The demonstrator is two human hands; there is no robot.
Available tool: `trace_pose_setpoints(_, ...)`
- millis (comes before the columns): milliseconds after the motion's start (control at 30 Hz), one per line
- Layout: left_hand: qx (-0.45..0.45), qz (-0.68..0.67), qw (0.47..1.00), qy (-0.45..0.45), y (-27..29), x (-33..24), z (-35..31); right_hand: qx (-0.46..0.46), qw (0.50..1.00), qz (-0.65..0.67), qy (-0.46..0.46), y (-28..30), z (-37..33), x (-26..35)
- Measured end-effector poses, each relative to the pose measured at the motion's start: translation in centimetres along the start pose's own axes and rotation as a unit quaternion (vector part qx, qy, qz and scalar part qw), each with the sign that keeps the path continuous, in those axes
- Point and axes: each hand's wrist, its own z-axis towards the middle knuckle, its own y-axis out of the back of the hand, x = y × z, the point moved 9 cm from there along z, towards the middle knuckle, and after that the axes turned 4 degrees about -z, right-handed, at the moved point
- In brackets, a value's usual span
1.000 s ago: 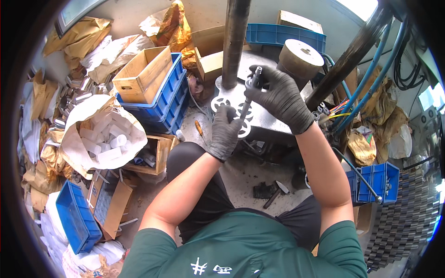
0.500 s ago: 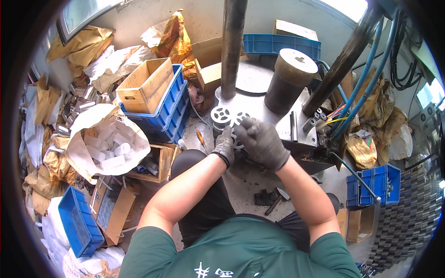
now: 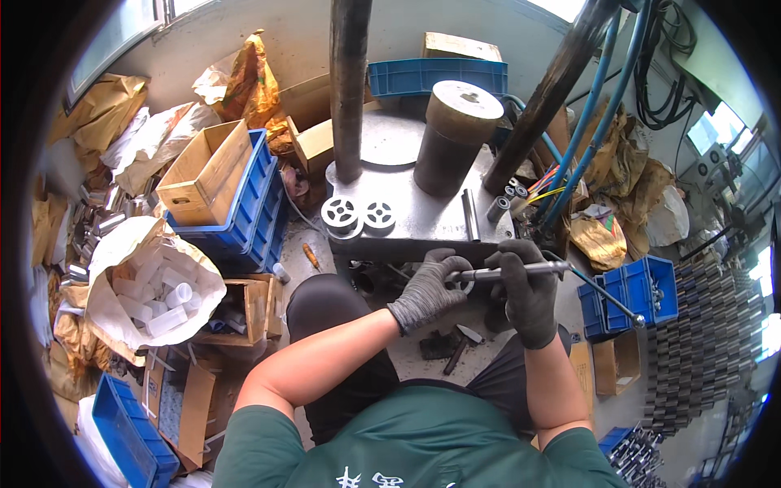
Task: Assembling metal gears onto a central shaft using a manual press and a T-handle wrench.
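Both hands wear dark grey gloves and meet in front of the machine table. My left hand (image 3: 429,289) is closed on a ring-shaped metal part (image 3: 460,265). My right hand (image 3: 527,299) is wrapped round a slim metal rod (image 3: 488,275), held almost level. The rod's left end meets the ring-shaped part; whether it passes through cannot be made out. At the table's front left corner lie spoked metal wheels (image 3: 378,215), apart from both hands. Farther right on the table (image 3: 399,183) are a dark loose bar (image 3: 471,215) and several short metal tubes (image 3: 499,208).
A thick cylinder (image 3: 457,142) and a dark post (image 3: 348,98) rise from the table. To the left are a sack of translucent tubes (image 3: 154,285) and stacked blue crates (image 3: 244,236). A hammer (image 3: 460,350) lies on the floor; blue bins (image 3: 643,293) stand right.
My hands have left the spoked wheels at the table corner and moved right and nearer me. The rod and ring-shaped part now show in them. The view has swung right.
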Motion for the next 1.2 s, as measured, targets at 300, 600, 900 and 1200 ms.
trace_pose_setpoints(300, 0.354, -0.321, 0.835, 0.272, -16.3, 5.5, -2.8, 0.042, 0.977, -0.17, -0.119, -0.3, 3.3, -12.2)
trace_pose_setpoints(600, 0.401, -0.355, 0.74, 0.407, -17.7, 3.9, -6.7, 0.063, 0.948, -0.261, -0.173, 1.3, 1.2, -20.3)
trace_pose_setpoints(900, 0.346, -0.377, 0.727, 0.459, -19.3, 7.9, -8.1, 0.084, 0.947, -0.187, -0.247, -0.1, 0.0, -22.6)
trace_pose_setpoints(1200, 0.324, -0.299, 0.829, 0.344, -15.5, 6.3, -2.2, 0.075, 0.95, 0.002, -0.304, -0.7, 2.8, -22.4)
